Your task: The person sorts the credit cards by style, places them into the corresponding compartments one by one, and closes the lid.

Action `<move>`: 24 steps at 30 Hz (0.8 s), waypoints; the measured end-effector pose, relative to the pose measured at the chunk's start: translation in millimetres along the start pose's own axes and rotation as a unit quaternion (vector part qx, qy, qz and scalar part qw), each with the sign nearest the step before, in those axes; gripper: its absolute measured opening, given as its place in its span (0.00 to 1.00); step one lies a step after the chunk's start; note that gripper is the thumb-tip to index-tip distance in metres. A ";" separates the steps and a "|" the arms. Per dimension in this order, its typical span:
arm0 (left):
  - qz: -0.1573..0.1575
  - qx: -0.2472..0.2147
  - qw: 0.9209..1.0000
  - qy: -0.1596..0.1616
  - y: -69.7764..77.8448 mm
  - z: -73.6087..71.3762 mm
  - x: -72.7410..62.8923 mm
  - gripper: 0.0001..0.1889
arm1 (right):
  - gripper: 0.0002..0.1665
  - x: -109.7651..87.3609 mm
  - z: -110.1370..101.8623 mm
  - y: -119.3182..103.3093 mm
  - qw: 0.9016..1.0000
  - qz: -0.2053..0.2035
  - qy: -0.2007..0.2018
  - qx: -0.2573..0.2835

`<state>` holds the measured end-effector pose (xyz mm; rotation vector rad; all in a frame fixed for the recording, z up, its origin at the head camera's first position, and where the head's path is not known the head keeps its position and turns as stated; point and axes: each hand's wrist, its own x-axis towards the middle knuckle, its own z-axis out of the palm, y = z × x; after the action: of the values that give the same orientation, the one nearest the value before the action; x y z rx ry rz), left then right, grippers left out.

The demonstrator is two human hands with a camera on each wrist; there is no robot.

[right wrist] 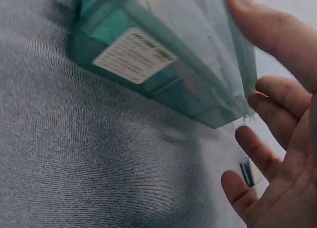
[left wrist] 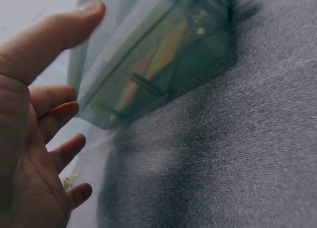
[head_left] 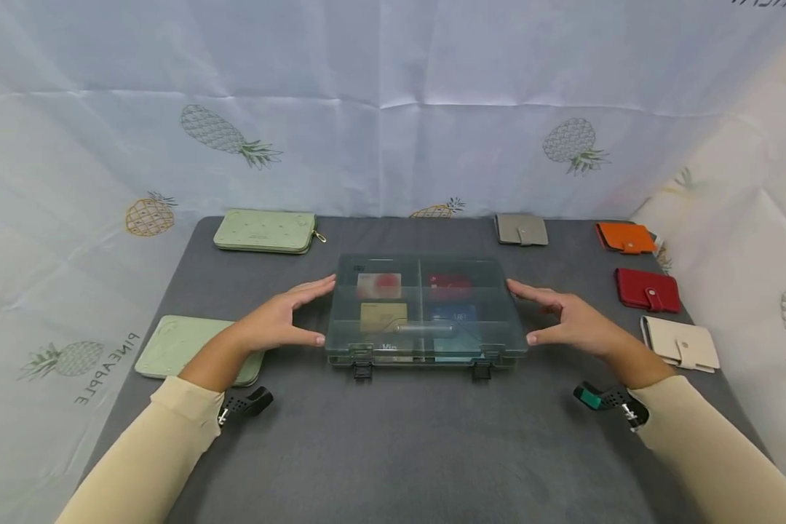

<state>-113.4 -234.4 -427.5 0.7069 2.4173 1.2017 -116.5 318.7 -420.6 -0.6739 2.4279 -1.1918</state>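
Observation:
A see-through green plastic box [head_left: 426,309] lies at mid-table, its lid over the base and two dark front latches sticking out toward me. Several cards show through the lid, among them a gold card [head_left: 383,317] and a blue card [head_left: 455,313]. At the box's left side is my left hand [head_left: 278,316], thumb and fingers spread. My right hand [head_left: 570,320] mirrors it on the right side. Fingertips of both hands are at the lid's edges; whether each one touches cannot be told. A white label [right wrist: 134,55] sticks to the box's right wall.
Two pale green wallets [head_left: 265,231] lie on the left, one partly behind my left forearm. Toward the right are a grey card holder [head_left: 522,229], an orange one [head_left: 625,237], a red one [head_left: 648,290] and a cream one [head_left: 681,342]. A pineapple-print curtain [head_left: 380,145] hangs behind the grey table.

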 end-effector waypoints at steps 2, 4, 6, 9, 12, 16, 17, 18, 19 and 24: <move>-0.003 0.009 1.000 -0.006 -2.6 1.8 4.2 0.54 | 0.54 3.3 1.4 2.8 1.000 0.003 -0.005 -0.012; -0.008 0.010 1.000 -0.010 -5.5 3.6 7.3 0.55 | 0.56 6.3 2.4 5.1 1.000 0.000 -0.008 -0.029; -0.014 0.009 1.000 -0.014 -7.2 5.5 9.2 0.55 | 0.57 8.2 3.2 6.6 0.999 -0.007 -0.009 -0.042; -0.020 -0.001 1.000 -0.012 -6.4 8.2 9.3 0.53 | 0.58 8.3 4.2 4.4 0.997 -0.032 -0.005 -0.067; -0.011 -0.012 0.999 0.030 -2.4 13.9 6.4 0.43 | 0.53 7.5 9.8 -8.0 0.993 -0.070 0.028 -0.093; 0.049 0.032 0.987 0.150 10.4 31.4 -5.0 0.28 | 0.40 11.9 35.9 -42.0 0.979 -0.127 0.110 -0.118; 0.068 0.053 0.981 0.176 14.0 37.6 -8.1 0.24 | 0.37 14.5 46.3 -50.9 0.974 -0.144 0.127 -0.120; 0.093 0.078 0.973 0.196 17.6 43.9 -10.5 0.21 | 0.34 17.5 58.0 -59.2 0.969 -0.161 0.139 -0.124; 0.117 0.101 0.966 0.209 20.8 50.2 -12.5 0.19 | 0.32 21.1 70.4 -66.7 0.965 -0.178 0.145 -0.126; 0.202 0.169 0.941 0.215 29.6 76.4 -14.2 0.13 | 0.26 45.1 132.0 -94.6 0.948 -0.235 0.140 -0.163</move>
<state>-54.7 -178.6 -446.5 1.1990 2.9902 1.1945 -62.8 159.1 -426.0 -1.3239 2.8365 -1.1149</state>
